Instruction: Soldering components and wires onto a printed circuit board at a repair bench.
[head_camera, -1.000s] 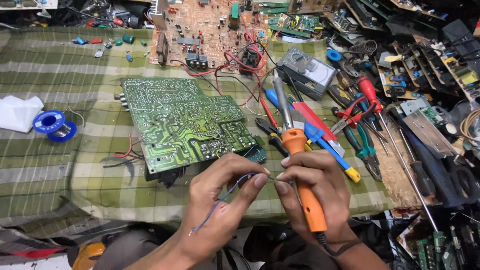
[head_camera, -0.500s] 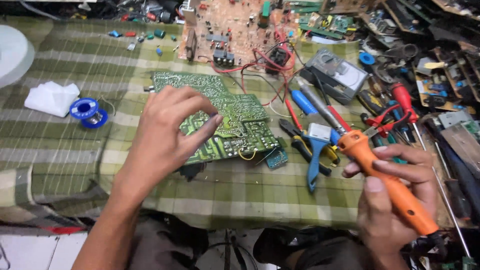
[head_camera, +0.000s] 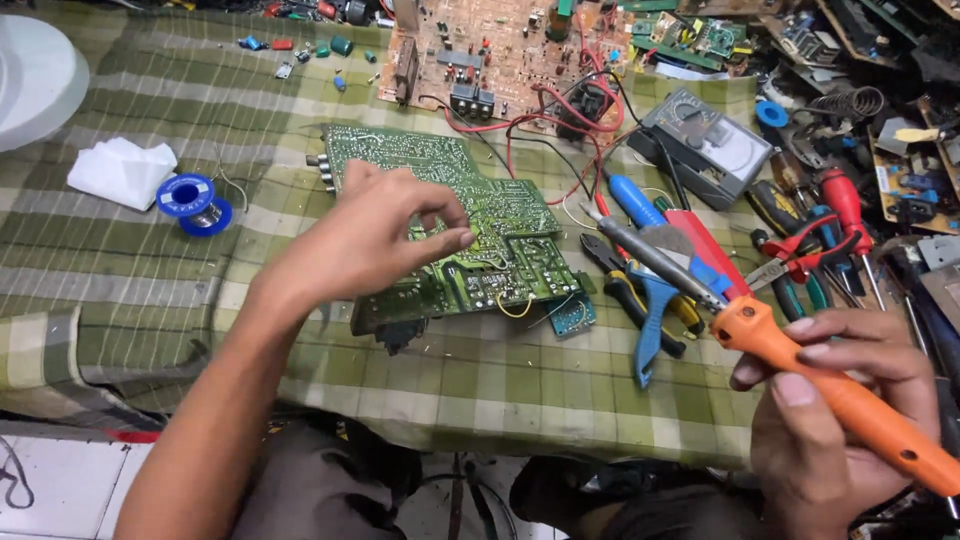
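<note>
**Around the workbench**

A green-and-cream checked cloth (head_camera: 120, 290) covers the table. Near its left edge lies a crumpled white tissue (head_camera: 122, 170), with a blue spool of solder wire (head_camera: 195, 205) just beside it, and a round white plastic shape (head_camera: 35, 80) sits cut off at the corner. At the far edge rests a tan circuit board (head_camera: 480, 50) trailing red and black wires (head_camera: 545, 110), with small loose components (head_camera: 300, 48) scattered to its left. A grey analogue multimeter (head_camera: 705, 145) lies further right. In front of it are blue-handled pliers (head_camera: 648, 310), a blue-handled screwdriver (head_camera: 632, 198) and red-handled cutters (head_camera: 800, 250) (the far right is a heap of boards and parts, too jumbled to sort).
</note>
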